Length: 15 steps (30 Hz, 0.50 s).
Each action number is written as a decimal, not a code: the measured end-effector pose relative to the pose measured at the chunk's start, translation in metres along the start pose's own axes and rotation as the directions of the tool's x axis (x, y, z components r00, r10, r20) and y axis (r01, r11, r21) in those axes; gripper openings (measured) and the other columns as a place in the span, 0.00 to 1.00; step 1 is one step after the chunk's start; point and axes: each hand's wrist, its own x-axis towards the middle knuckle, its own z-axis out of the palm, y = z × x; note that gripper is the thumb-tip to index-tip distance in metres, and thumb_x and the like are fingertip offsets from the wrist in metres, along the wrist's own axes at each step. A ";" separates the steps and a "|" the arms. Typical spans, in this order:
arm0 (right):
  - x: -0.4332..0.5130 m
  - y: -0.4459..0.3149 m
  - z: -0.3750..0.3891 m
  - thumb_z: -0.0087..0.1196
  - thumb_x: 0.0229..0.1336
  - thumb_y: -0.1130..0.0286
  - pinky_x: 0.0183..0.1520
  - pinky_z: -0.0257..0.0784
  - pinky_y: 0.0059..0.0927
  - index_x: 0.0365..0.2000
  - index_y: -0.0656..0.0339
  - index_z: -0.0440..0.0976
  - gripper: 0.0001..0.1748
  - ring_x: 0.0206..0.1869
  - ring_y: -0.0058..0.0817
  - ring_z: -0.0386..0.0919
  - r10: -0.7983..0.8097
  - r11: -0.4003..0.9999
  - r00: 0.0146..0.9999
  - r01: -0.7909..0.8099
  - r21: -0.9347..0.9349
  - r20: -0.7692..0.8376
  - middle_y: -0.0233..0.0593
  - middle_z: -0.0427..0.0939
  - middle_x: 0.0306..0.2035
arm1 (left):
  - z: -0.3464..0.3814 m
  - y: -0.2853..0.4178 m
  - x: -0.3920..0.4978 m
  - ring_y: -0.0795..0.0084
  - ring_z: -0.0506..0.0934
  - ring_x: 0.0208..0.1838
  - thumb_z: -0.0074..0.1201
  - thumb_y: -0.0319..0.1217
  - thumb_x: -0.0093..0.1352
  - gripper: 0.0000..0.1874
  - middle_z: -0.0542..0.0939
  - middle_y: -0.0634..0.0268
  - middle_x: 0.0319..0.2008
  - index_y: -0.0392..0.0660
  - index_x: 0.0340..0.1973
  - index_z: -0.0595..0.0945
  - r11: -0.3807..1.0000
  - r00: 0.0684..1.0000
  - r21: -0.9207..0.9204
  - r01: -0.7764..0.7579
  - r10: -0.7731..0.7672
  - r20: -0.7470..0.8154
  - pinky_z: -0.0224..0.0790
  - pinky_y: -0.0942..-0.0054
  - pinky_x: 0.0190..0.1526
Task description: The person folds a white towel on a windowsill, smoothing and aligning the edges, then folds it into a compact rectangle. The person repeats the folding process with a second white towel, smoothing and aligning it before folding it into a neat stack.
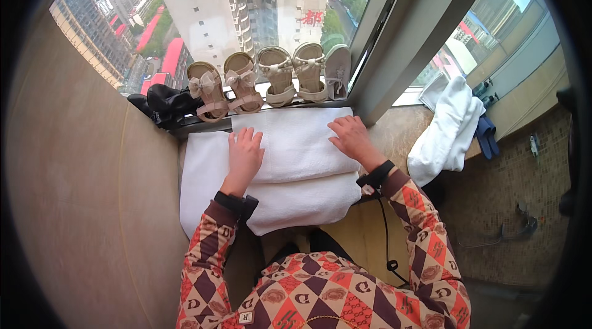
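Note:
A white towel (300,144), partly folded over, lies on the ledge below the window, its near part hanging over the front edge. My left hand (246,153) rests palm down on its left part, fingers spread. At the towel's right edge, my right hand (349,137) lies flat with the fingers apart. Another white towel or towel layer (203,167) shows at the left, partly beneath; whether it is a separate piece I cannot tell. Neither hand grips the cloth. Both wrists wear black bands.
Pink bow sandals (212,93), beaded sandals (280,79), a pale lace-up shoe (338,72) and black shoes (162,104) lean along the window. Right of the window post lie bunched white towels (444,130), with blue slippers (486,137) beyond. A black cable (386,232) hangs at my right.

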 end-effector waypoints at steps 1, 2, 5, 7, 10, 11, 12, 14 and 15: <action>0.010 0.007 0.011 0.67 0.48 0.60 0.56 0.66 0.38 0.46 0.53 0.78 0.23 0.52 0.34 0.75 -0.018 1.000 1.000 0.018 -0.012 -0.016 0.35 0.79 0.46 | 0.007 -0.002 0.011 0.56 0.69 0.67 0.67 0.33 0.60 0.27 0.76 0.56 0.60 0.48 0.55 0.78 1.000 1.000 0.000 0.000 0.000 -0.012 0.53 0.45 0.68; 0.019 0.016 0.020 0.67 0.48 0.60 0.58 0.65 0.39 0.49 0.53 0.77 0.26 0.55 0.35 0.73 -0.017 0.999 1.000 0.018 -0.028 0.015 0.37 0.78 0.49 | 0.013 -0.005 0.022 0.56 0.70 0.67 0.67 0.33 0.59 0.27 0.75 0.56 0.60 0.48 0.54 0.79 1.000 1.000 0.002 0.001 -0.001 -0.024 0.53 0.46 0.67; 0.033 0.036 0.042 0.66 0.49 0.60 0.61 0.63 0.40 0.52 0.54 0.77 0.28 0.57 0.37 0.73 0.074 0.997 0.992 -0.071 -0.036 0.099 0.39 0.78 0.51 | 0.030 -0.009 0.036 0.58 0.73 0.61 0.67 0.33 0.59 0.22 0.77 0.58 0.54 0.47 0.49 0.80 0.999 0.999 0.009 0.043 -0.043 0.010 0.58 0.49 0.64; 0.040 0.040 0.046 0.65 0.49 0.60 0.63 0.61 0.41 0.54 0.55 0.76 0.30 0.59 0.40 0.72 0.119 0.991 0.966 -0.128 0.027 0.229 0.42 0.78 0.52 | 0.039 -0.011 0.032 0.57 0.74 0.58 0.66 0.33 0.59 0.20 0.77 0.59 0.50 0.46 0.47 0.80 0.995 0.982 -0.003 0.101 -0.099 0.163 0.61 0.52 0.61; 0.046 0.041 0.048 0.65 0.47 0.60 0.63 0.61 0.42 0.52 0.56 0.77 0.29 0.59 0.41 0.72 0.144 0.977 0.917 -0.192 0.093 0.373 0.43 0.78 0.52 | 0.046 -0.014 0.023 0.56 0.75 0.54 0.65 0.33 0.59 0.18 0.77 0.61 0.45 0.46 0.44 0.80 0.983 0.971 -0.051 0.175 -0.164 0.173 0.65 0.55 0.57; 0.048 0.042 0.049 0.65 0.46 0.60 0.63 0.60 0.42 0.51 0.56 0.77 0.29 0.59 0.41 0.72 0.150 0.971 0.896 -0.214 0.111 0.417 0.44 0.78 0.52 | 0.047 -0.014 0.020 0.56 0.75 0.54 0.65 0.33 0.59 0.19 0.77 0.60 0.45 0.46 0.45 0.80 0.984 0.960 -0.034 0.175 -0.163 0.227 0.65 0.56 0.56; 0.056 0.045 0.044 0.65 0.46 0.60 0.64 0.60 0.42 0.50 0.56 0.77 0.28 0.59 0.41 0.72 0.154 0.965 0.879 -0.232 0.121 0.451 0.44 0.78 0.52 | 0.041 -0.013 0.026 0.55 0.75 0.54 0.65 0.32 0.59 0.19 0.77 0.60 0.45 0.46 0.46 0.80 0.985 0.950 -0.017 0.172 -0.161 0.268 0.66 0.56 0.56; 0.072 0.045 0.037 0.66 0.44 0.62 0.62 0.61 0.43 0.48 0.57 0.78 0.27 0.57 0.41 0.73 0.106 0.985 0.805 -0.167 0.051 0.583 0.44 0.78 0.49 | 0.031 -0.011 0.039 0.55 0.75 0.54 0.65 0.31 0.58 0.21 0.77 0.60 0.46 0.46 0.47 0.79 0.992 0.965 -0.026 0.122 -0.113 0.239 0.66 0.56 0.57; 0.076 0.044 0.032 0.66 0.43 0.62 0.62 0.61 0.43 0.47 0.57 0.78 0.27 0.56 0.41 0.73 0.085 0.992 0.758 -0.128 0.020 0.647 0.44 0.79 0.47 | 0.027 -0.009 0.043 0.55 0.75 0.54 0.65 0.30 0.57 0.23 0.77 0.60 0.46 0.46 0.48 0.79 0.996 0.984 -0.049 0.079 -0.070 0.166 0.65 0.55 0.57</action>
